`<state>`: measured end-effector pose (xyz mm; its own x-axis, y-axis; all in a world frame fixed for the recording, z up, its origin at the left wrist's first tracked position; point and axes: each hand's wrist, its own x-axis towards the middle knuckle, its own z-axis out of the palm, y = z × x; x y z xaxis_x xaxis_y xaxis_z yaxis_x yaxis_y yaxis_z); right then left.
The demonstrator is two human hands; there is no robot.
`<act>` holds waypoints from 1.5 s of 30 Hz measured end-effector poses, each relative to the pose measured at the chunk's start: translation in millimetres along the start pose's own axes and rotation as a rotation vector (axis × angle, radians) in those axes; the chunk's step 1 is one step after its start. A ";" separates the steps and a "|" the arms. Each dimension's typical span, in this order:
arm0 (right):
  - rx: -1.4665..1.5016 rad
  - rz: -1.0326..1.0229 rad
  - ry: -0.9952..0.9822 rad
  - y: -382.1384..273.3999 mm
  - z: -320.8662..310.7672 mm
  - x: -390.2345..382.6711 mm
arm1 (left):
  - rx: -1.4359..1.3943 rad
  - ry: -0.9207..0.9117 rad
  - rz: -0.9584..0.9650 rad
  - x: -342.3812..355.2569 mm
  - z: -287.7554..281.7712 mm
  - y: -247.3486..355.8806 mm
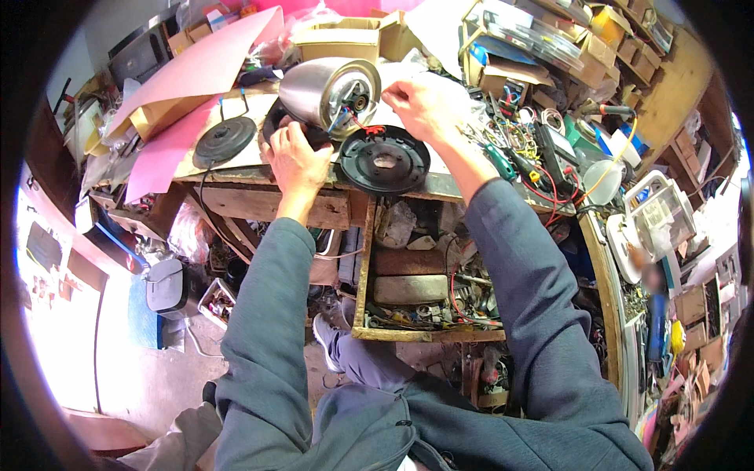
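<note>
On a wire-strewn workbench point(250, 166), left hand point(300, 162) grips steel kettle point(309, 88) beside black cover point(361, 173), right hand's point(416, 110) hold unclear.

On the bench point(444, 182), the disc point(225, 141) lies left of the kettle point(310, 90), tools point(500, 162) right, the base point(363, 166) before, a box point(338, 41) behind.

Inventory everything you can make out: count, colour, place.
metal vessel: one, silver, sideways at bench centre
round base: one, black, bench's front edge
corded disc: one, black, bench left
sheeting: count unclear, pink, bench left
cardboard boxes: several, brown, bench back
wires: many, mixed colours, bench right
workbench: one, brown, centre
open drawer: one, brown, under bench
clutter: uncountable, mixed, throughout
left hand: one, bare, beside vessel
right hand: one, bare, by vessel's rim
sleeves: two, dark grey, lower frame
</note>
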<state>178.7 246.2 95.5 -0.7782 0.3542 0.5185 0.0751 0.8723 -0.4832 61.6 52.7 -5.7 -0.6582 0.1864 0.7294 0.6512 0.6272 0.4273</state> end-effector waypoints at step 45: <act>0.092 -0.278 0.137 -5.5 25.0 50.6 | -0.042 -0.070 -0.005 -2.5 -0.4 4.3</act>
<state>123.3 250.9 106.8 -0.6694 0.1538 0.7268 -0.1908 0.9100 -0.3682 66.2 54.6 -5.5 -0.6850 0.2369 0.6889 0.6623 0.5966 0.4534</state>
